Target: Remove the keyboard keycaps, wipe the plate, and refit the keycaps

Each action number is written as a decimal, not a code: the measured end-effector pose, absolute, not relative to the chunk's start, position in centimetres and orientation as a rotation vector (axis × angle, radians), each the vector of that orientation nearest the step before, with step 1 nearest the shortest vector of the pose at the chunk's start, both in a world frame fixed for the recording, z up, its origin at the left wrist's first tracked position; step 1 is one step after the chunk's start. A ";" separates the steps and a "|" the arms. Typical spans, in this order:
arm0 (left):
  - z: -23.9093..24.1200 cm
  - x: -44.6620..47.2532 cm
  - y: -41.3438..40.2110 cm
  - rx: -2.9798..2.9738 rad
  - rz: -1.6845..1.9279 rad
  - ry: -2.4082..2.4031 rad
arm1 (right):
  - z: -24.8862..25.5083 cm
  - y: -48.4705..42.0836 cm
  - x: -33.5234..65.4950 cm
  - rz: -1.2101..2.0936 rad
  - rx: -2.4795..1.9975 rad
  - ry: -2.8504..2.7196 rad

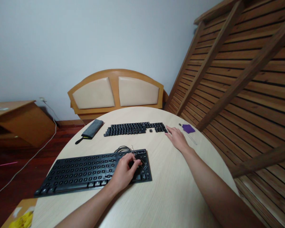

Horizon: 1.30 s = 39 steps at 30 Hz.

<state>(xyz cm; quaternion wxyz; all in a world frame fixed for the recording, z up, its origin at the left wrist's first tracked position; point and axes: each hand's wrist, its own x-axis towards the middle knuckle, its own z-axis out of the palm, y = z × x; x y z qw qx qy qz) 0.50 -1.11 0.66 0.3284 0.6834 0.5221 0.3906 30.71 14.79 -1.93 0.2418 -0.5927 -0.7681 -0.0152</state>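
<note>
A black keyboard base with most of its keycaps off lies near me on the round pale table. My left hand rests on its right end, fingers pinched on a black keycap. Farther back lie rows of loose black keycaps, laid out in keyboard order. My right hand lies flat and open beside their right end, fingertips touching the last keycaps. A thin wire keycap puller sits behind the keyboard.
A dark grey pouch lies at the table's back left. A purple tool with a thin rod lies right of my right hand. A wooden headboard stands behind the table, slatted bed frames lean at right, a cabinet at left.
</note>
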 end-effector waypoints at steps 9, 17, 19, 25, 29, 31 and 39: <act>1.3 0.3 -1.2 1.791 1.100 1.358 | 4.5 7.5 25.6 0.329 -1.255 -2.329; 2.0 -0.7 -1.3 2.130 0.938 1.280 | 3.5 1.1 22.3 0.711 -0.789 -2.467; 1.9 -0.9 -1.3 2.189 0.900 1.214 | 2.5 1.2 22.3 0.718 -0.746 -2.455; 1.7 -1.1 -1.5 2.253 0.879 1.064 | 1.3 1.3 21.9 0.678 -0.750 -2.431; 1.9 -1.1 -1.5 2.255 0.884 1.034 | 1.3 1.2 21.7 0.635 -0.742 -2.446; 2.0 -1.1 -1.4 2.233 0.887 0.991 | 1.3 1.2 21.7 0.626 -0.737 -2.446; 2.3 -1.1 -1.3 2.180 0.867 0.909 | 0.9 1.1 21.6 0.598 -0.712 -2.451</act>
